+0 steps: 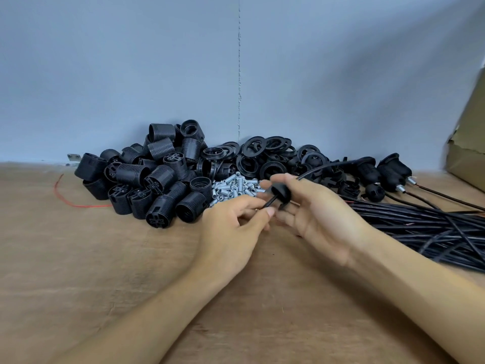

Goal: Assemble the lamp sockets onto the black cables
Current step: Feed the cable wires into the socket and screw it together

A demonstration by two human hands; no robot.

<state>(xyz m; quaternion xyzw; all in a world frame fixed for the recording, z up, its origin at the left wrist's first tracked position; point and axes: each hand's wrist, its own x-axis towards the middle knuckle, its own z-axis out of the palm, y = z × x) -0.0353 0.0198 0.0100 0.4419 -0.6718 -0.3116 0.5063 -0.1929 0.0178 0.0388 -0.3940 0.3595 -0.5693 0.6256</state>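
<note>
My left hand (pixel 231 229) pinches the free end of a black cable (pixel 270 202) between thumb and forefinger. That cable runs through a small black socket cap (pixel 278 192), which my right hand (pixel 317 214) holds between thumb and fingers just above the table. The cable continues from the cap up and to the right (pixel 328 166) toward the bundle. A pile of ribbed black socket bodies (pixel 157 174) lies behind my left hand. Black rings (pixel 262 153) are heaped behind both hands.
Small metal threaded tubes (pixel 236 186) lie in a heap between the piles. A thick bundle of black cables (pixel 433 229) spreads at the right. Assembled sockets on cables (pixel 388 169) lie at the back right. A cardboard box (pixel 469 148) stands at the right edge; a red wire (pixel 78 204) lies left.
</note>
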